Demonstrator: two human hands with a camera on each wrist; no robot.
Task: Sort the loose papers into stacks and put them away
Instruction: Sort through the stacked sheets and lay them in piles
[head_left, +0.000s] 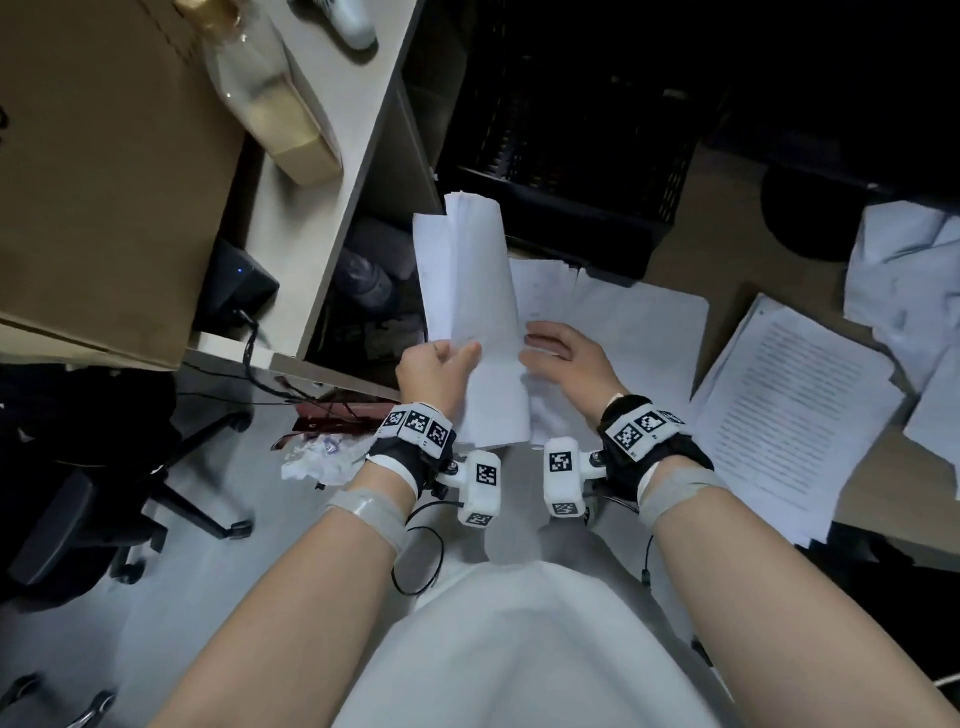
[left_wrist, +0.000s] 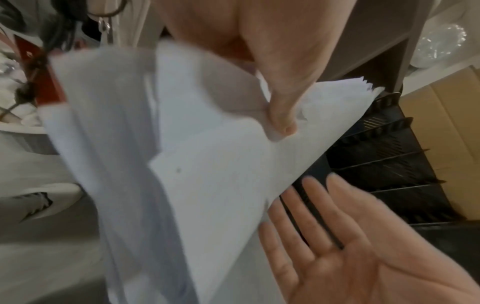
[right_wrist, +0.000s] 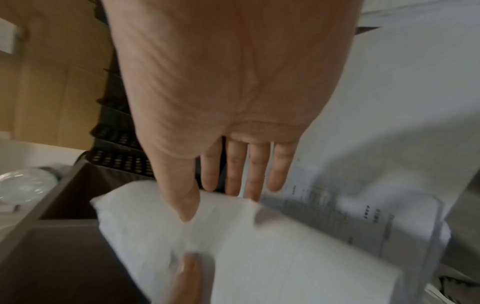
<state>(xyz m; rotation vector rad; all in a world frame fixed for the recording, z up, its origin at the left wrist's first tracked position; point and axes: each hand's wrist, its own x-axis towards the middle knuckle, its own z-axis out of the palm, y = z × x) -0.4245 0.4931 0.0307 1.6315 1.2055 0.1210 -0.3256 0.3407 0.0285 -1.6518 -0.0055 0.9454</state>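
Right now the left hand pinches a bent sheaf of white papers by its near edge, thumb on top, lifting it above the floor beside the desk. Alongside, the right hand is flat and relaxed, fingers straight against the sheaf's right side. More printed pages lie spread on the floor to the right, near a black crate.

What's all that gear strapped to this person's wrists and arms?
Each bare forearm has a grey tape band wrapped near the wrist. Above it sits a black wrist strap carrying white blocks printed with black-and-white square code markers. A white boxy camera unit with the same markers juts from the inner side of each wrist, and thin black cables trail from them. No sleeves are visible.
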